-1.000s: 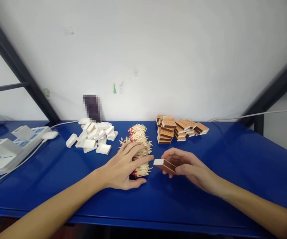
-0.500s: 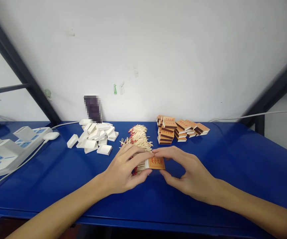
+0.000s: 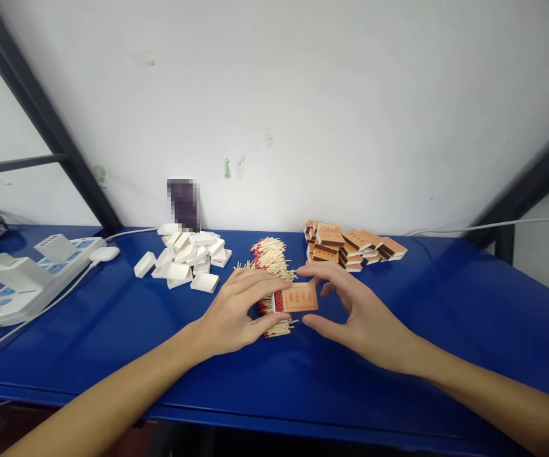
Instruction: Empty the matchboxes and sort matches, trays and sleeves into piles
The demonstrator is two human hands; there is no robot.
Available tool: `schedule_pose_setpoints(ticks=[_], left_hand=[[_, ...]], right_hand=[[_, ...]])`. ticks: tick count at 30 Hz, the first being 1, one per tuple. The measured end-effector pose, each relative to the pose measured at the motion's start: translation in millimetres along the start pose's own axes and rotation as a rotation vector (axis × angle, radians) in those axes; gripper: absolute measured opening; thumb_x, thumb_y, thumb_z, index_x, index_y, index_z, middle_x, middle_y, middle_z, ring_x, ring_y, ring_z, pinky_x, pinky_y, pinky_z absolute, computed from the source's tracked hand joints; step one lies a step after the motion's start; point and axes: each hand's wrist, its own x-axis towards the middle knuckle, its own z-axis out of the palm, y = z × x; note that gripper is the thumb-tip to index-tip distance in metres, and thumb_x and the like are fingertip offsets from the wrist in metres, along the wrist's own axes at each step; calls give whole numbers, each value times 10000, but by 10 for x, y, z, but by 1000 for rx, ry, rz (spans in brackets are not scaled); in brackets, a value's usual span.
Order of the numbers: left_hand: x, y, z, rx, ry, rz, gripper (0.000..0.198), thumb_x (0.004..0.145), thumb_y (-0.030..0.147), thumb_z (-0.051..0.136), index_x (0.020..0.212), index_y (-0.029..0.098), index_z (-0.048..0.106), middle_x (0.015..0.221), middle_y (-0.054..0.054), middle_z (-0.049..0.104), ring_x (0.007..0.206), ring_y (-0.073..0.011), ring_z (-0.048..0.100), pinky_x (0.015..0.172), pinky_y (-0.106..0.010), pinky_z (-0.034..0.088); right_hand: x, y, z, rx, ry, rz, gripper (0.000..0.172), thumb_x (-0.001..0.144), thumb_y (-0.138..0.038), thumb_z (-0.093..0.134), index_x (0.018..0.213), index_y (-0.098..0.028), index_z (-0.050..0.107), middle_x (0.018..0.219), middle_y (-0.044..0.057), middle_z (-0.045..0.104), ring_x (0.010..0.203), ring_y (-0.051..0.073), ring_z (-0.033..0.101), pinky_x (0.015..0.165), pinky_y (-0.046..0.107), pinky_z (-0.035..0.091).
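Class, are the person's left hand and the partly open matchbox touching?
Touching. The head view shows the left hand gripping the matchbox, fingertip against its far edge and thumb against its near edge.

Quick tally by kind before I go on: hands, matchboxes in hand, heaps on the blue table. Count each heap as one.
Hands: 2, left hand and right hand
Matchbox in hand: 1, partly open
Heaps: 3, white trays, loose matches, orange matchboxes
Total: 6
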Motion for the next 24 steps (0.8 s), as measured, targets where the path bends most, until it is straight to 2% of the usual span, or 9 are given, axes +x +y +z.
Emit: schedule_pose_setpoints(ticks=[3, 6, 10, 12, 15, 18, 21, 24], left_hand=[[-6, -13, -8, 30, 17, 48, 468, 903, 253, 660, 1347, 229, 513, 1182, -79, 699, 1093, -215, 650, 922, -397, 515], [-25, -10, -45, 72, 0, 86, 452, 901, 200, 636, 1336, 240, 522, 1161, -65, 702, 1093, -210, 638, 932, -397, 509], [-52, 22, -120, 28, -110, -68, 439, 889, 344, 651, 1293, 206, 550, 1093, -79, 702, 985, -226, 632, 874, -411, 513], [-43, 30, -143, -36, -162, -178, 323, 943, 351, 576, 1229, 201, 592, 1048, -68, 707, 924, -210, 633, 830, -389, 507], [-3, 9, -145, -136, -166, -299, 230, 1005, 303, 481, 1133, 211, 648, 973, -42, 716, 875, -183, 636, 798, -353, 494], [24, -33, -134, -175, -123, -357, 231, 1005, 314, 492, 1139, 216, 653, 1013, -50, 713, 921, -191, 637, 807, -350, 494], [3, -62, -139, -143, -147, -323, 227, 985, 312, 531, 1168, 223, 632, 1064, -58, 694, 965, -201, 620, 840, -367, 490], [-43, -73, -145, -63, -227, -214, 240, 944, 262, 584, 1178, 215, 612, 1100, -67, 669, 1023, -212, 593, 918, -399, 462]], right_hand=[[66, 2, -30, 200, -125, 155, 364, 914, -398, 619, 1256, -273, 611, 1180, 56, 679, 966, 200, 671, 826, 380, 584], [105, 15, -7, 327, -206, 197, 275, 936, -418, 590, 1117, -237, 690, 1037, 40, 724, 874, 176, 685, 782, 338, 578], [68, 70, 69, 270, -129, 162, 243, 904, -405, 645, 1065, -236, 710, 1038, 38, 738, 910, 194, 681, 818, 346, 551], [60, 102, 101, 225, -104, 149, 242, 898, -407, 652, 1062, -240, 713, 1045, 42, 741, 916, 203, 679, 819, 356, 546], [119, 129, 115, 179, -73, 97, 234, 884, -392, 669, 1059, -244, 716, 1034, 44, 739, 923, 206, 676, 824, 368, 544], [218, 134, 93, 156, -66, 43, 229, 884, -370, 665, 1069, -243, 711, 1042, 51, 729, 947, 208, 674, 845, 386, 548], [254, 163, 77, 80, -80, -32, 220, 889, -345, 660, 1084, -251, 699, 1089, 56, 720, 1008, 213, 673, 883, 400, 551], [200, 255, 100, -69, -85, -199, 227, 870, -272, 679, 1097, -262, 689, 1119, 56, 720, 1063, 217, 668, 924, 409, 551]])
